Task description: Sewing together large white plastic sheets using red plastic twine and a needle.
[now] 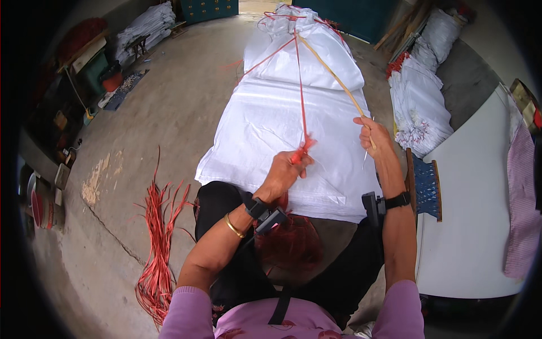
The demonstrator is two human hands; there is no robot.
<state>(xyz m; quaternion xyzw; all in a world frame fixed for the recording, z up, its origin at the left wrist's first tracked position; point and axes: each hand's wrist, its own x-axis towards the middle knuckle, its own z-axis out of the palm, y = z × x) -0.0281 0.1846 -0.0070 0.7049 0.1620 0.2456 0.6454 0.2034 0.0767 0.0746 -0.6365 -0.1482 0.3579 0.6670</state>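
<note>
A pile of white woven sacks (254,116) stretches away in front of my knees, bunched up at its far end. My left hand (285,173) is closed around the frayed end of a red plastic cord (301,90), just above the near sack. That cord runs taut to the gathered far end of the pile. In my right fist, farther right, is a thin wooden stick (342,84) slanting toward the same far spot. A slim pale pointed piece also shows by my right hand (375,137); what it is, I cannot tell.
Loose red plastic strips (155,248) lie on the concrete floor at my left. To the right stand a wooden-framed stool with blue webbing (427,186), a white panel (474,226) and bundled white sacks (419,101). A red bucket (112,79) sits far left.
</note>
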